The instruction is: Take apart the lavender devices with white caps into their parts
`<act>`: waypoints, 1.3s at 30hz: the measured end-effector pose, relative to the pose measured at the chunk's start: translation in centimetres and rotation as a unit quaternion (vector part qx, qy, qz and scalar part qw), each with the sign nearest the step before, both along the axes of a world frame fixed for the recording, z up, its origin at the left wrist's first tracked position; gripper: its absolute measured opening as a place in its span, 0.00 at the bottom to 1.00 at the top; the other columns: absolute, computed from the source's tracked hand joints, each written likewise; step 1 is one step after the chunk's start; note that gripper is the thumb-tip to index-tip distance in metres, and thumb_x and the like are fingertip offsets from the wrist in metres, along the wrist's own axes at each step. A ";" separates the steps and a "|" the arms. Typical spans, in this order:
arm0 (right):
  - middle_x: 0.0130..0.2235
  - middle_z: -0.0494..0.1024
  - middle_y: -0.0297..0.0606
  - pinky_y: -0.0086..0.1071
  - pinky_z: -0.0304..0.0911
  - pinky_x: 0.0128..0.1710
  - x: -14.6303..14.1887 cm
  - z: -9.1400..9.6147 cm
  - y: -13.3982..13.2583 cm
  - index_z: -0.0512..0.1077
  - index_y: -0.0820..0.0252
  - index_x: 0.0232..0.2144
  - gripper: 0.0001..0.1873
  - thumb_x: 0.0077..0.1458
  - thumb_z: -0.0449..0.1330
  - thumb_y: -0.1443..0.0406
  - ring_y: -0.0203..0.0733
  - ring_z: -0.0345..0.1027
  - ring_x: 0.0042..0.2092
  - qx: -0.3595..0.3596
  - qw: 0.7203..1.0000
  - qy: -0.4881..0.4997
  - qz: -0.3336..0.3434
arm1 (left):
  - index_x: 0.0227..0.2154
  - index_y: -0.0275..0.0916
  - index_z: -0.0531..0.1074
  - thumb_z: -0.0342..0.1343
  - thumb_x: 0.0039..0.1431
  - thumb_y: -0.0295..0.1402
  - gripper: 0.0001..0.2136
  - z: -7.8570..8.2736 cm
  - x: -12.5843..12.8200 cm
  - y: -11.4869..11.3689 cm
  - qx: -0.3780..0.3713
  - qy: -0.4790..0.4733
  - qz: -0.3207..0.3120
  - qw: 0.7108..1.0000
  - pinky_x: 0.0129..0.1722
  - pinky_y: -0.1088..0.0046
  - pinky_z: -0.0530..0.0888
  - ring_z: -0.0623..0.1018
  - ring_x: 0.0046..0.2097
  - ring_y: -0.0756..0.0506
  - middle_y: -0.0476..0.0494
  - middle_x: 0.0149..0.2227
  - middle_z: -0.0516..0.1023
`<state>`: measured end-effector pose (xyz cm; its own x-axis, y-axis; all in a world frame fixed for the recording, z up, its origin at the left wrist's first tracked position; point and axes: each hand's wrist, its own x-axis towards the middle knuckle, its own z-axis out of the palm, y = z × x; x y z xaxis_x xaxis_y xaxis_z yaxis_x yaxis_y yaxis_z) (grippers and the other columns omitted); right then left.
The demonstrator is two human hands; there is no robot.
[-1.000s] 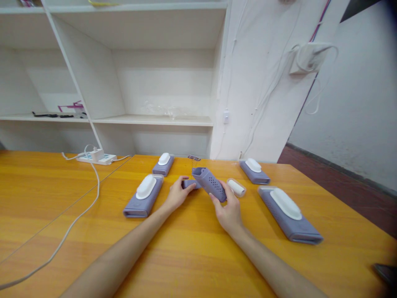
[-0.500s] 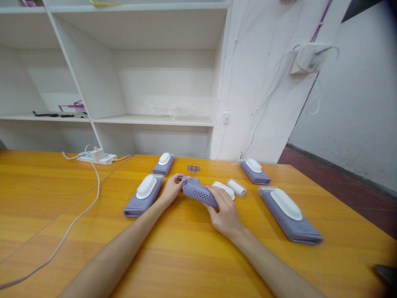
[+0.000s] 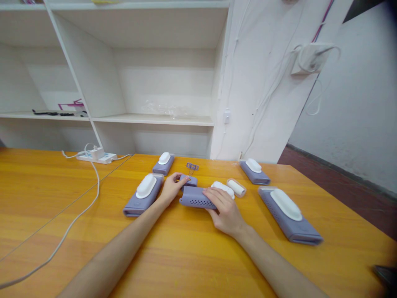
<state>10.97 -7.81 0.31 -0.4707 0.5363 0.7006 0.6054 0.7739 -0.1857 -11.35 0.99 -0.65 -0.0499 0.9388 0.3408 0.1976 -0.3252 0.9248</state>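
Perf'd case [image 3: 197,197], rnd'd wht pc [image 3: 226,189], wood-grain tbl [image 3: 182,252]

Bright, even light; soft, faint shadows on the desk [image 3: 192,252]; wide-angle stretching; far right edge dark, blurred.

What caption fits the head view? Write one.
Left hand holding a purple piece, right hand a perforated purple case.

The perforated lilac housing [image 3: 197,196] looked like matt plastic, smooth between its small holes, and the smaller lilac piece [image 3: 191,182] had the same dull finish. The white oval piece [image 3: 223,189] looked like smooth plastic. The tabletop [image 3: 173,256] showed wood grain under a glossy coat. Crumpled, shiny clear film [image 3: 169,111] looked like plastic; the painted wall [image 3: 263,62] appeared matt.
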 end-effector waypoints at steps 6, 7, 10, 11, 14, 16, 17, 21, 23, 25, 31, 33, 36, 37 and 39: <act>0.54 0.70 0.40 0.48 0.56 0.56 -0.1 -0.1 0.0 0.62 0.56 0.54 0.28 0.50 0.56 0.73 0.48 0.59 0.55 -0.005 1.000 -0.022 0.007 | 0.33 0.35 0.74 0.60 0.46 0.46 0.18 -0.3 0.0 0.3 0.001 0.009 -0.004 1.000 0.38 0.71 0.69 0.75 0.38 0.43 0.43 0.34 0.78; 0.54 0.70 0.40 0.48 0.56 0.56 -0.1 -0.1 0.0 0.62 0.56 0.54 0.28 0.50 0.56 0.73 0.48 0.59 0.55 -0.004 1.000 -0.021 0.007 | 0.33 0.35 0.74 0.60 0.46 0.46 0.18 -0.4 0.0 0.3 0.001 0.011 -0.003 1.000 0.38 0.70 0.69 0.75 0.38 0.43 0.43 0.34 0.78; 0.53 0.70 0.40 0.48 0.57 0.55 -0.1 -0.2 0.1 0.63 0.56 0.54 0.29 0.49 0.56 0.74 0.48 0.60 0.55 -0.001 1.000 -0.020 0.006 | 0.33 0.35 0.73 0.60 0.46 0.46 0.18 -0.5 0.0 0.4 0.002 0.016 -0.003 1.000 0.38 0.70 0.69 0.76 0.37 0.43 0.42 0.34 0.78; 0.53 0.70 0.40 0.48 0.57 0.55 -0.1 -0.2 0.1 0.63 0.56 0.54 0.29 0.49 0.56 0.74 0.48 0.60 0.55 0.000 1.000 -0.020 0.007 | 0.33 0.35 0.73 0.60 0.47 0.46 0.18 -0.5 0.0 0.4 0.002 0.018 -0.002 1.000 0.38 0.70 0.69 0.76 0.38 0.43 0.42 0.34 0.78; 0.53 0.71 0.40 0.48 0.57 0.55 -0.1 -0.3 0.2 0.63 0.56 0.54 0.29 0.48 0.56 0.74 0.47 0.60 0.55 0.001 1.000 -0.018 0.009 | 0.34 0.36 0.73 0.59 0.47 0.46 0.18 -0.6 0.0 0.4 0.004 0.023 -0.002 1.000 0.39 0.70 0.69 0.76 0.38 0.43 0.42 0.35 0.78; 0.53 0.71 0.40 0.47 0.56 0.55 -0.1 -0.3 0.2 0.63 0.56 0.54 0.29 0.48 0.56 0.74 0.47 0.60 0.55 -0.003 1.000 -0.015 0.009 | 0.34 0.36 0.73 0.59 0.48 0.46 0.18 -0.6 0.0 0.4 0.005 0.027 -0.001 1.000 0.40 0.70 0.69 0.76 0.39 0.43 0.42 0.35 0.78; 0.53 0.70 0.40 0.47 0.56 0.55 -0.1 -0.3 0.1 0.63 0.56 0.54 0.29 0.48 0.56 0.74 0.47 0.61 0.54 -0.008 1.000 -0.014 0.009 | 0.35 0.36 0.73 0.59 0.48 0.46 0.18 -0.6 0.0 0.3 0.006 0.029 -0.001 1.000 0.40 0.70 0.69 0.76 0.39 0.43 0.42 0.35 0.78; 0.53 0.69 0.41 0.47 0.55 0.56 -0.2 -0.1 -0.1 0.63 0.57 0.53 0.29 0.47 0.56 0.74 0.47 0.60 0.54 -0.031 0.999 -0.009 0.007 | 0.34 0.36 0.73 0.58 0.48 0.46 0.17 -0.5 0.0 0.3 0.008 0.035 0.002 0.999 0.39 0.70 0.69 0.75 0.38 0.43 0.42 0.35 0.78; 0.53 0.69 0.41 0.47 0.54 0.57 -0.2 0.0 -0.2 0.63 0.57 0.53 0.30 0.46 0.55 0.74 0.47 0.59 0.54 -0.042 0.999 -0.010 0.008 | 0.34 0.36 0.73 0.58 0.48 0.46 0.17 -0.5 0.0 0.2 0.009 0.038 0.003 0.999 0.38 0.70 0.69 0.75 0.38 0.43 0.42 0.35 0.78; 0.53 0.68 0.41 0.47 0.53 0.57 -0.3 0.1 -0.2 0.63 0.58 0.53 0.30 0.45 0.54 0.74 0.47 0.58 0.55 -0.051 0.999 -0.013 0.009 | 0.34 0.36 0.73 0.58 0.48 0.46 0.17 -0.5 0.1 0.2 0.010 0.040 0.004 0.999 0.38 0.70 0.69 0.75 0.38 0.43 0.42 0.34 0.78; 0.54 0.66 0.42 0.47 0.51 0.58 -0.4 0.4 -0.4 0.62 0.58 0.53 0.33 0.42 0.53 0.76 0.47 0.56 0.55 -0.068 0.997 -0.031 0.002 | 0.33 0.36 0.73 0.58 0.48 0.46 0.17 -0.4 0.1 0.2 0.011 0.044 0.007 0.999 0.38 0.71 0.69 0.75 0.37 0.43 0.43 0.34 0.78; 0.54 0.65 0.42 0.47 0.52 0.57 -0.5 0.5 -0.4 0.62 0.58 0.53 0.34 0.41 0.52 0.76 0.48 0.56 0.55 -0.069 0.997 -0.036 0.002 | 0.33 0.36 0.73 0.58 0.48 0.46 0.17 -0.3 0.1 0.1 0.011 0.045 0.006 0.999 0.38 0.70 0.69 0.75 0.37 0.43 0.43 0.34 0.78; 0.53 0.65 0.43 0.48 0.52 0.57 -0.5 0.6 -0.5 0.63 0.58 0.52 0.35 0.38 0.52 0.77 0.48 0.56 0.54 -0.071 0.997 -0.038 0.005 | 0.33 0.36 0.73 0.58 0.48 0.46 0.17 -0.3 0.1 0.1 0.010 0.044 0.006 0.999 0.38 0.70 0.69 0.75 0.37 0.43 0.44 0.34 0.77; 0.53 0.65 0.43 0.48 0.52 0.57 -0.5 0.6 -0.5 0.63 0.58 0.52 0.35 0.37 0.52 0.77 0.49 0.56 0.54 -0.072 0.997 -0.038 0.004 | 0.33 0.36 0.73 0.58 0.48 0.46 0.17 -0.4 0.1 0.1 0.009 0.043 0.006 0.999 0.38 0.70 0.69 0.75 0.37 0.43 0.44 0.34 0.77; 0.52 0.65 0.43 0.48 0.52 0.57 -0.5 0.6 -0.5 0.64 0.59 0.50 0.35 0.35 0.51 0.77 0.49 0.56 0.54 -0.074 0.997 -0.034 0.000 | 0.33 0.36 0.73 0.58 0.48 0.46 0.17 -0.5 0.1 0.1 0.009 0.040 0.006 0.999 0.38 0.70 0.69 0.75 0.38 0.43 0.43 0.35 0.77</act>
<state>10.47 -8.27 0.86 -0.5155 0.6305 0.5803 0.6199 0.7419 -0.2554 -11.22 1.14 -1.14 -0.0334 0.9321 0.3605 0.2751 -0.3382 0.9000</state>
